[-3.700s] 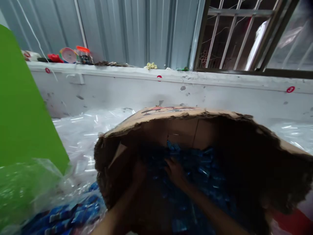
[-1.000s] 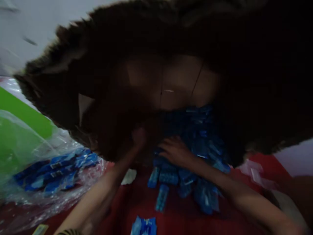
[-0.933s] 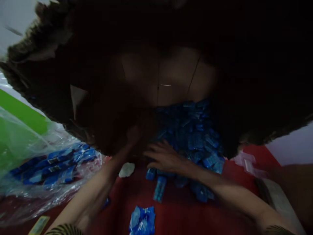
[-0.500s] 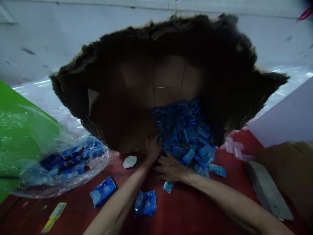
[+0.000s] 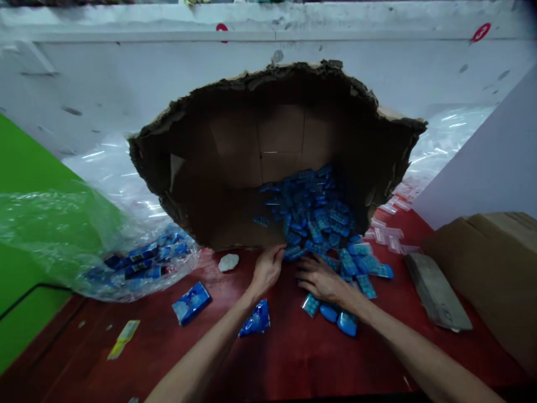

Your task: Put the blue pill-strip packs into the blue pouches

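A torn-rimmed cardboard box (image 5: 218, 218) lies with its opening toward me. Small blue blister-like packs (image 5: 319, 212) are heaped inside and spill over its lower edge onto the red table (image 5: 302, 364). My left hand (image 5: 267, 271) is at the opening's lower edge, left of the spill, fingers closed together; whatever they hold is hidden. My right hand (image 5: 321, 278) rests against the spilled packs with its fingers apart. Just below it lie a loose pack (image 5: 310, 305) and two rounded blue pieces (image 5: 338, 319). A crumpled blue packet (image 5: 257, 319) sits beside my left forearm.
A clear plastic bag (image 5: 180, 274) with blue packets stands at left. Nearby are a blue packet (image 5: 192, 303), a white lump (image 5: 229, 262) and a yellow cutter-like item (image 5: 123, 340). Clear plastic pieces (image 5: 392, 240), a grey flat piece (image 5: 436, 291) and a carton (image 5: 486, 268) lie at right.
My left hand has drawn back from inside the box opening and its fingers have closed. My right hand has shifted right. More packs and two rounded pieces lie on the table.
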The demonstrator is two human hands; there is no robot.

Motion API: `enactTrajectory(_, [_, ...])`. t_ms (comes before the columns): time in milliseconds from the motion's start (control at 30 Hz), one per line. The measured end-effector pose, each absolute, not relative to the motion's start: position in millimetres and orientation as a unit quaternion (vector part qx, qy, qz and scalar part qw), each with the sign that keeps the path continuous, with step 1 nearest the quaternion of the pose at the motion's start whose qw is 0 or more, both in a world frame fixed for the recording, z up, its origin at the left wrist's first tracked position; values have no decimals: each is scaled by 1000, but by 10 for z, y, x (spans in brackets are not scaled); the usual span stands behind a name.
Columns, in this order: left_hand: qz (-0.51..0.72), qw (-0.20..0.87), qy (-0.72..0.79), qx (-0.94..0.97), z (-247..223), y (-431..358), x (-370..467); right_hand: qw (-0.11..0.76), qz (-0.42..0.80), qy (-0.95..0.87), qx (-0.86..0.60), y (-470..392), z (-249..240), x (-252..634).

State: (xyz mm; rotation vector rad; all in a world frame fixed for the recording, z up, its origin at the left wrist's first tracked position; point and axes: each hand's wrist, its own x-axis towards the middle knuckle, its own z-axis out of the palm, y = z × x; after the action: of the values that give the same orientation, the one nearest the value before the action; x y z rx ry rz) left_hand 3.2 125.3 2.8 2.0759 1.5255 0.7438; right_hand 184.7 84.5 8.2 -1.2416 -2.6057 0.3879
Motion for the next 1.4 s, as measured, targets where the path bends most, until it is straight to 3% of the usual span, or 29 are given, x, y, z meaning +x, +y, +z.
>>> enactTrajectory(100, [262, 139, 579, 760, -75, 751, -410, 168, 91, -868, -458, 602, 111, 1733])
enactTrajectory(233, [137, 49, 582, 800, -449, 135, -785, 224, 109, -853, -459, 159, 36, 1301])
enactTrajectory(467, [95, -23, 598, 796, -590, 227, -555, 168, 131, -799, -562, 88, -172, 841])
enactTrajectory(800, [216, 68, 592, 774, -543, 431, -450, 129, 124, -773, -608, 471, -186, 853])
enactTrajectory(1100, [317, 144, 589, 729, -454, 536, -523, 169, 124, -759, -617, 623, -205, 842])
enactTrajectory(1267, [418, 131, 623, 648, -189, 411, -524, 211, 141, -762, -596, 570, -106, 900])
enactTrajectory(1400, [425, 299, 645, 560, 2, 370, -448, 346, 267, -721, -538, 468, 18, 1006])
